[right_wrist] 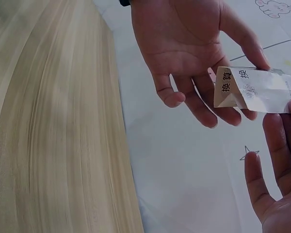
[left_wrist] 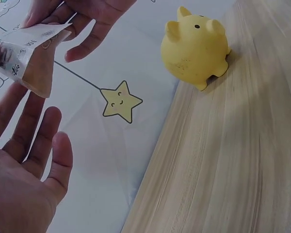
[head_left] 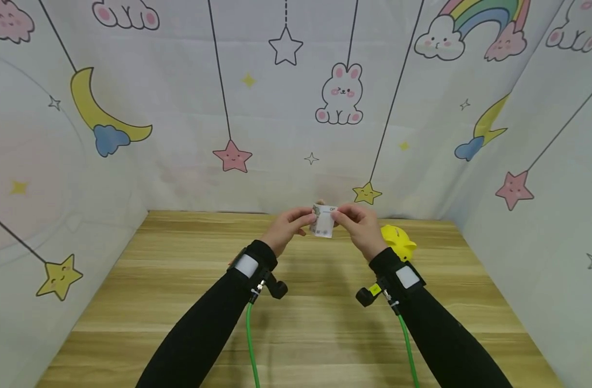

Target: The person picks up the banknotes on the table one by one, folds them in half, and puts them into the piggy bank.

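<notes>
A small folded slip of printed paper (head_left: pixel 324 222) is held up above the far part of the table. My left hand (head_left: pixel 285 229) pinches its left side between thumb and fingers, while my right hand (head_left: pixel 365 229) pinches the upper right side. Dark printed characters show on the slip (right_wrist: pixel 266 90) in the right wrist view, where one end bends over in a crease. In the left wrist view the slip (left_wrist: pixel 34 58) has a whitish face and a brownish, shaded one. The other fingers of both hands spread loosely below it.
A yellow piggy bank (head_left: pixel 398 243) stands at the table's far right, partly behind my right hand and wrist. The wood-grain table (head_left: pixel 305 323) ends against a white cloth wall (head_left: pixel 189 178) with printed stars and rabbits. Green cables (head_left: pixel 251 345) run from both wrist cameras.
</notes>
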Demonstrator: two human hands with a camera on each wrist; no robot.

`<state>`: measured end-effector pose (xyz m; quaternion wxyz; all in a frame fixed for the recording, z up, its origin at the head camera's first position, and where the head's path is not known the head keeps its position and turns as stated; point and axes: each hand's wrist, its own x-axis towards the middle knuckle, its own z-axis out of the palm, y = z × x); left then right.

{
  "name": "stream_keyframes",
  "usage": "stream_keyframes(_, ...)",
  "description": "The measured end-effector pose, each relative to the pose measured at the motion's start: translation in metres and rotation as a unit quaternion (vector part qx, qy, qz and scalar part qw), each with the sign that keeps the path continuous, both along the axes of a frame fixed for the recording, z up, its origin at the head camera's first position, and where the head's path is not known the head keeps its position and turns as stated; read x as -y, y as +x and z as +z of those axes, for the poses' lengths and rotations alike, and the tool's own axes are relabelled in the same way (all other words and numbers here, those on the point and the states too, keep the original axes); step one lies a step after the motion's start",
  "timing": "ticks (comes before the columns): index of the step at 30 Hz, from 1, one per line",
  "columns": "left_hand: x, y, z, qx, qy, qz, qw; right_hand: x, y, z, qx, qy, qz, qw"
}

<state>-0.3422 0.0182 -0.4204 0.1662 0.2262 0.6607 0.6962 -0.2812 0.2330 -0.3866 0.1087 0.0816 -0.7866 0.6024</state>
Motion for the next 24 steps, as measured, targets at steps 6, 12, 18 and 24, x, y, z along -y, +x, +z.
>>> stream_keyframes(6,0.0022,-0.0012,-0.003,-0.001,0.024,-0.004,0.9997,-0.0005,-0.0016,-0.0023,0.003,0.005,-0.002,1.0)
stream_keyframes(12,0.0029,-0.0017,-0.0037,-0.005,0.027,0.018,0.9994,0.0,-0.0026,-0.0038,0.001,0.01,-0.007,1.0)
stream_keyframes(18,0.0028,-0.0032,-0.0043,-0.009,0.029,0.036,0.9989,-0.0003,-0.0036,-0.0049,-0.005,0.015,-0.007,1.0)
stream_keyframes(24,0.0027,-0.0006,-0.0014,-0.019,0.023,0.055,0.998,0.0002,-0.0047,-0.0064,-0.014,0.016,-0.007,1.0)
